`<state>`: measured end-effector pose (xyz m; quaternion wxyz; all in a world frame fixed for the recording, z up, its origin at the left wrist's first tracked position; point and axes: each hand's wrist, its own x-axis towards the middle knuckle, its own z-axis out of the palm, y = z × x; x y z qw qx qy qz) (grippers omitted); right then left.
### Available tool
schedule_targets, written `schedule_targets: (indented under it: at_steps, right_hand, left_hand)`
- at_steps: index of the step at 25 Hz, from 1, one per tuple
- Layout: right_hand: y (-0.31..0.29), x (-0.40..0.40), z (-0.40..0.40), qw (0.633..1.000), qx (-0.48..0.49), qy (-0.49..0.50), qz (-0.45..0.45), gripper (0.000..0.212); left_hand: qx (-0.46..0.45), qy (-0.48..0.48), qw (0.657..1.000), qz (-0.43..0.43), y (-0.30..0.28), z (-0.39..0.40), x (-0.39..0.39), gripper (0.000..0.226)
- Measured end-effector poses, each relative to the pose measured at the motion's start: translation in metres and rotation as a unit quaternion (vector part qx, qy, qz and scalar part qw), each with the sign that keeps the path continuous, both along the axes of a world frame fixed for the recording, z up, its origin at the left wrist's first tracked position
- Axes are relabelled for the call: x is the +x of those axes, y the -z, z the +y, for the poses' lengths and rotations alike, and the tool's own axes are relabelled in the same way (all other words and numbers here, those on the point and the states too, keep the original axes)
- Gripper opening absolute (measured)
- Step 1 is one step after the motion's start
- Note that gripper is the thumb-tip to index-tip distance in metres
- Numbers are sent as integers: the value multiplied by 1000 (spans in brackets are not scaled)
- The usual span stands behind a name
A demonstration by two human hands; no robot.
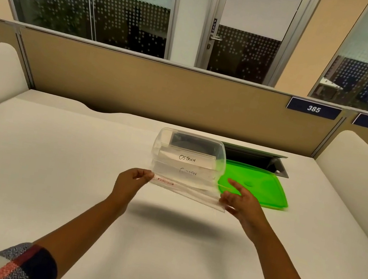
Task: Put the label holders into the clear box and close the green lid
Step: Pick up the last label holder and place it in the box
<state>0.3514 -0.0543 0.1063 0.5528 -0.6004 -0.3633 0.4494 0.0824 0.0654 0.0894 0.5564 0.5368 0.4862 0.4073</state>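
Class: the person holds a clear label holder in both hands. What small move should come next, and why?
Probably carry the label holder forward and lower it into the clear box. Left hand and right hand grip its ends just short of the box, and the green lid lies off.

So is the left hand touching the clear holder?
Touching. The head view shows the left hand pinching the holder's left end between its fingers, with the holder raised above the table.
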Motion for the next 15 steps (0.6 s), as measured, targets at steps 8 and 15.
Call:
schedule_targets:
  at_steps: [8,15]
  right_hand:
    - [-28,6,28,985,93,-22,-147,71]
    - [-39,12,65,971,145,44,-187,64]
  left_hand:
    - [-23,-64,998,-8,-41,54,20,15]
    - [4,-122,993,0,-50,83,43,24]
